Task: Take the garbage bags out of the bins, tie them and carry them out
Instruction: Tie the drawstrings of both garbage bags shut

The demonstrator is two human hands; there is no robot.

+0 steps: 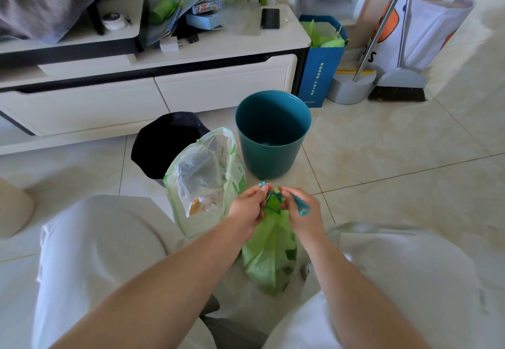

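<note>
The person crouches on a tiled floor (396, 157), pale trouser knees at the lower left and lower right of the view. Both bare forearms reach forward and meet just below the centre.

Between the knees stands a green garbage bag (269, 253), its neck gathered to a point. At that neck sits a knot of teal drawstring (273, 201). The left hand (247, 209) pinches one end of the drawstring between fingertips and thumb, a short teal tip poking out above the fingers. The right hand (302, 212) is closed on the other end, whose loop hangs out at 3 o'clock from the knuckles. The two hands sit on either side of the knot, nearly touching.

At 10 o'clock from the hands stands a second bag (202, 182), clear with green print, its mouth open and scraps of rubbish visible inside. It touches the left wrist's side of the green bag.

At 12 o'clock from the hands is a teal bin (273, 135), upright with no bag lining it. Just beside it, toward 9 o'clock, is a black bin (161, 143), partly hidden by the clear bag.

Behind the bins runs a low white cabinet (164, 94). At 2 o'clock from the teal bin stand a blue paper bag (319, 72) and a broom (397, 86).
</note>
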